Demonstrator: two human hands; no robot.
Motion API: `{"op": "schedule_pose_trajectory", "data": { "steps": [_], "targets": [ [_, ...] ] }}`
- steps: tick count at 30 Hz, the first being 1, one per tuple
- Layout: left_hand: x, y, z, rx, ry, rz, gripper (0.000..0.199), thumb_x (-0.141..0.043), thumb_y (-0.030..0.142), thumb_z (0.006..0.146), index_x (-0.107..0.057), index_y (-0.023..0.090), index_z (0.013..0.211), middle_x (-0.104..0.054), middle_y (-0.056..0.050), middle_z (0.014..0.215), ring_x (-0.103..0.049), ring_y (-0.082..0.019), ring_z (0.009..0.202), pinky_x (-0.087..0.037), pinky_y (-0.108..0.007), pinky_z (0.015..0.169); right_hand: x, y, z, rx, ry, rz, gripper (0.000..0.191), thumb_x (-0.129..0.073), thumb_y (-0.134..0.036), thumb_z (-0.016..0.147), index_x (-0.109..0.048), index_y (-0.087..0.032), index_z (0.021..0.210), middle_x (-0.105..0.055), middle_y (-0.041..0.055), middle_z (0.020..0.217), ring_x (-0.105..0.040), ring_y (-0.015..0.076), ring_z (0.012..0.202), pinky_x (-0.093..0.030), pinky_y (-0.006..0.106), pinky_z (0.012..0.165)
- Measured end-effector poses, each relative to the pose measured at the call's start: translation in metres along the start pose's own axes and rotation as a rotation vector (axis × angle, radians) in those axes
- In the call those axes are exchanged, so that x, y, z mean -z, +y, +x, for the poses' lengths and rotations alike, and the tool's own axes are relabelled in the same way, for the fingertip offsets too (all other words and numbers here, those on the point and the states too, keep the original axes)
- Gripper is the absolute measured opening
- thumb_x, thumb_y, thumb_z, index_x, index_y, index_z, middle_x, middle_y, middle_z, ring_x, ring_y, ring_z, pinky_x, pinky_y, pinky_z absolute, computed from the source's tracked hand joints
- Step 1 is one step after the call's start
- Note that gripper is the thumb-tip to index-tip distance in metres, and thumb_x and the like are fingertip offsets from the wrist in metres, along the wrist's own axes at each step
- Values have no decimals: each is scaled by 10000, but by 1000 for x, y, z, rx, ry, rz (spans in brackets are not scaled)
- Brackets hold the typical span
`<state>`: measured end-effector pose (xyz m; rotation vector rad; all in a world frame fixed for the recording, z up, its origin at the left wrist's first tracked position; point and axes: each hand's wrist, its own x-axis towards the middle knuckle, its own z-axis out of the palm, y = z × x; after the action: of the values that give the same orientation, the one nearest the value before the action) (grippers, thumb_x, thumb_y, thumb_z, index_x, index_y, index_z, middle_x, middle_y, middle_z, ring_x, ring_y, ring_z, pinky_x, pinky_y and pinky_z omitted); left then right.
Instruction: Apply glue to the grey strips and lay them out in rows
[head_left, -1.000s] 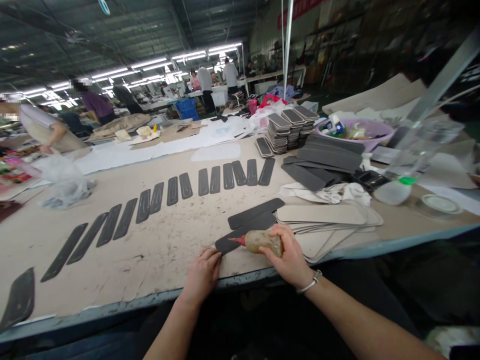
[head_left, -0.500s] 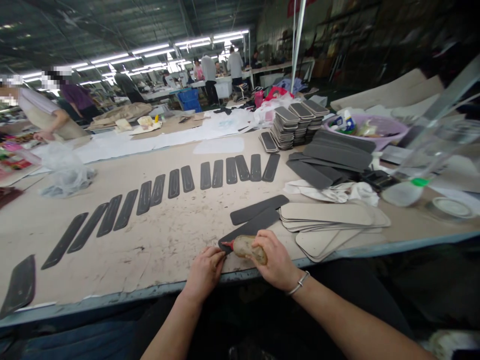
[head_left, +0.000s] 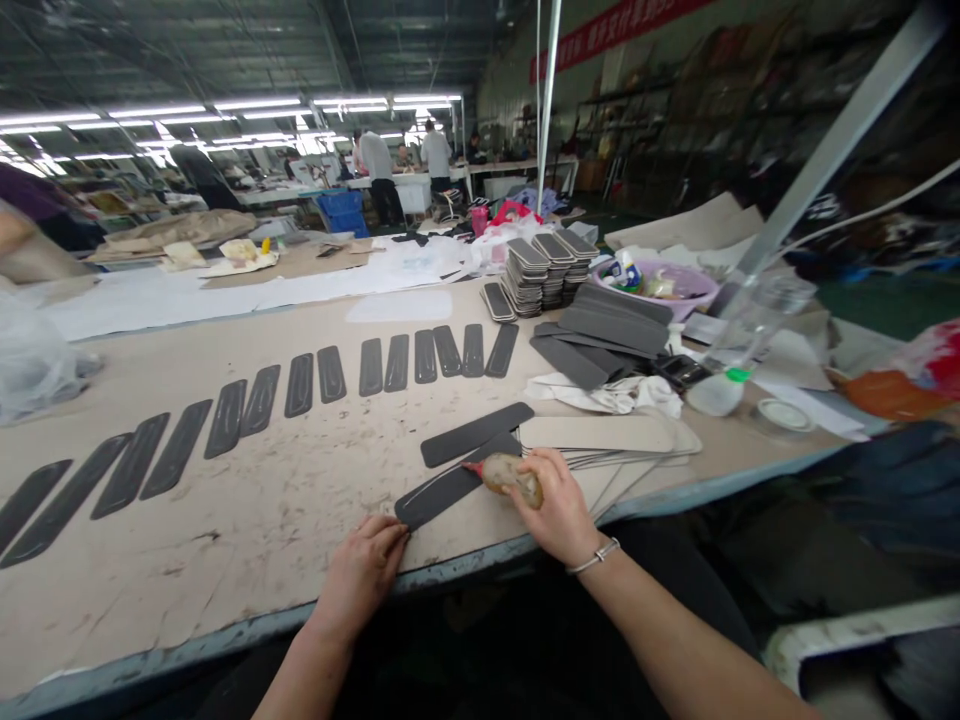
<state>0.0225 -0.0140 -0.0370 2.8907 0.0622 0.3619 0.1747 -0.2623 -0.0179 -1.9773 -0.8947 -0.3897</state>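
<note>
My right hand is wrapped round a squeeze glue bottle, yellowish and stained, with a red nozzle. The nozzle tip rests at the upper edge of a dark grey rounded strip, where a thin shiny line of glue runs along that edge. My left hand pinches the strip's near left end between thumb and fingers. Another dark grey strip lies just behind, apparently without glue. Right of both, a stack of beige strips is partly hidden by my right hand.
A row of glossy dark pieces curves across the table. At the back right stand stacked pieces, loose dark sheets, a white cloth and a purple basin. A clear bottle lies further right.
The bottle's nozzle has moved from the strip's left end up along its edge to the right, leaving a shiny line. My left hand stays at the left end. The view has turned right.
</note>
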Motion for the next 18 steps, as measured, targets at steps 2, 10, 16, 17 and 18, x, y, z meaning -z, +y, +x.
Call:
{"op": "schedule_pose_trajectory", "data": {
  "steps": [2,10,16,17,18],
  "targets": [
    [0,0,1,-6,-6,8,245,-448,276,877,-680,198,890,-648,-58,930,-593,-169,856,-506,-286,773,7,5,1,-23,35,-33,280,-601,-183,769,-481,-230,1017,-459,93,1049,-503,243,1008,-459,411,888],
    [-3,-5,0,-16,5,35,238,-462,291,867,-672,185,896,-651,-64,937,-600,-179,867,-506,-302,791,25,25,5,-72,139,-220,271,-608,-226,773,-500,-211,1022,-456,107,1064,-496,263,1018,-472,427,857],
    [1,-1,2,-1,-19,13,224,-461,249,868,-677,196,893,-649,-54,927,-590,-170,847,-500,-299,771,19,7,4,-5,189,-71,291,-632,-253,773,-471,-204,1010,-472,92,1022,-479,256,1020,-440,449,878],
    [2,0,2,5,-27,11,221,-464,242,868,-678,197,896,-647,-54,927,-587,-169,848,-497,-299,773,15,1,4,1,167,-22,291,-634,-253,774,-465,-206,1006,-476,89,1016,-479,253,1012,-436,451,877],
    [2,1,3,12,-34,7,218,-465,237,868,-678,197,898,-646,-53,925,-584,-167,848,-494,-299,776,10,-5,3,7,134,22,289,-632,-248,775,-462,-208,1005,-480,86,1012,-479,251,1006,-432,451,875]
  ]
}}
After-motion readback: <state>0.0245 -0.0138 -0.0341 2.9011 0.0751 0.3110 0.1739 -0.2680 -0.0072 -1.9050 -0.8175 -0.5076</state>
